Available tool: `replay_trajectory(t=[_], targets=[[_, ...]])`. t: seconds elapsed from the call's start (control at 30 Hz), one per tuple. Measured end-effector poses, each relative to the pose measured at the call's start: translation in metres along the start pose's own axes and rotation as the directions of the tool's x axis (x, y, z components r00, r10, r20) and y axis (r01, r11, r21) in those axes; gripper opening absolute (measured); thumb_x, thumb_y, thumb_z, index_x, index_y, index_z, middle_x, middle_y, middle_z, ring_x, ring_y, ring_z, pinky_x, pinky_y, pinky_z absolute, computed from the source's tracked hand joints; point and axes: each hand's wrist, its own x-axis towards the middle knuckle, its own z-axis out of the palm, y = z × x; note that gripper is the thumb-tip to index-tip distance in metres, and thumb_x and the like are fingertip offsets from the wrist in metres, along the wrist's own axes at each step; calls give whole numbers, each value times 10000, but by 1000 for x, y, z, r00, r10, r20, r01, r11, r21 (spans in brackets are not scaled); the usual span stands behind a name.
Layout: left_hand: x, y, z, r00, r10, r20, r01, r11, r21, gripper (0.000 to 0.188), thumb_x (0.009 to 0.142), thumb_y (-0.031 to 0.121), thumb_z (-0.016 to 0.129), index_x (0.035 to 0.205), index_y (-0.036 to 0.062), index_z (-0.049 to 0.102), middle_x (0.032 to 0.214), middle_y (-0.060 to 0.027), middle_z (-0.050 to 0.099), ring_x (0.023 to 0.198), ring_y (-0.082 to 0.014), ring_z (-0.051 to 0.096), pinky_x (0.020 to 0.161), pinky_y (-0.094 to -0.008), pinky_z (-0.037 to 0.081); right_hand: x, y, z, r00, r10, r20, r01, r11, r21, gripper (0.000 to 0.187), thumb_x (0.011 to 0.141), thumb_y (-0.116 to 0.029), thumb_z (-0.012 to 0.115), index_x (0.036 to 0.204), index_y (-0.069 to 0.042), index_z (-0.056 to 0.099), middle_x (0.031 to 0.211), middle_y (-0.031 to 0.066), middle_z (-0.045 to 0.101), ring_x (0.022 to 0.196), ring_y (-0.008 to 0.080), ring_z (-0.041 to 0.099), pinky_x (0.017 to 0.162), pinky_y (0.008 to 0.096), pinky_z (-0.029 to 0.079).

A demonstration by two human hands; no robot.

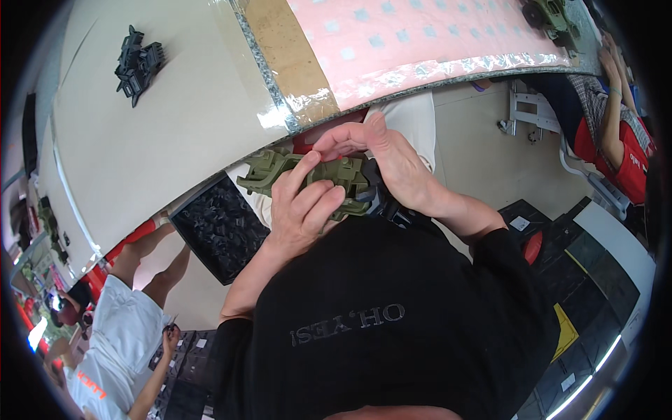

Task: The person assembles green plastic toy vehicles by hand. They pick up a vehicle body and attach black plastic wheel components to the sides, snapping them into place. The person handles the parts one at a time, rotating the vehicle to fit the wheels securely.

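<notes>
Close to my body, at the table's edge, I hold an olive-green plastic toy vehicle body (266, 171). A black plastic part (381, 194) sits at its right end. My left hand (301, 203) is closed over the green body, its fingers bent across the top. My right hand (395, 161) wraps round the right end, the palm against the black part and the fingertips curled over the far side near the left fingers. What lies under the right fingers is hidden.
On the grey table (189, 126) at the far left lies another black plastic part (138, 66). A black crate (183, 225) of small black pieces stands below the edge. A green toy vehicle (553, 24) rests at the far right. People sit at both sides; black crates (525, 217) stand behind.
</notes>
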Motion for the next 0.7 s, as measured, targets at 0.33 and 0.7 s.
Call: replay_trajectory(t=[0.33, 0.7], targets=[[-4, 20, 6, 989, 117, 88, -138, 949, 284, 432, 765, 105, 660, 1157, 197, 504, 1022, -6, 468, 1143, -204, 523, 982, -410, 359, -10, 18, 1, 988, -122, -99, 115, 990, -81, 843, 960, -552, 109, 718, 57, 640, 729, 169, 648, 747, 247, 643, 764, 326, 494], [3, 27, 5, 987, 151, 57, -161, 931, 329, 377, 752, 166, 678, 1096, 219, 534, 959, 14, 432, 1062, -131, 550, 964, -467, 313, -9, 18, 6, 957, -271, -100, 268, 962, -43, 738, 988, -461, 183, 630, 40, 589, 637, 152, 607, 691, 271, 646, 680, 335, 505]])
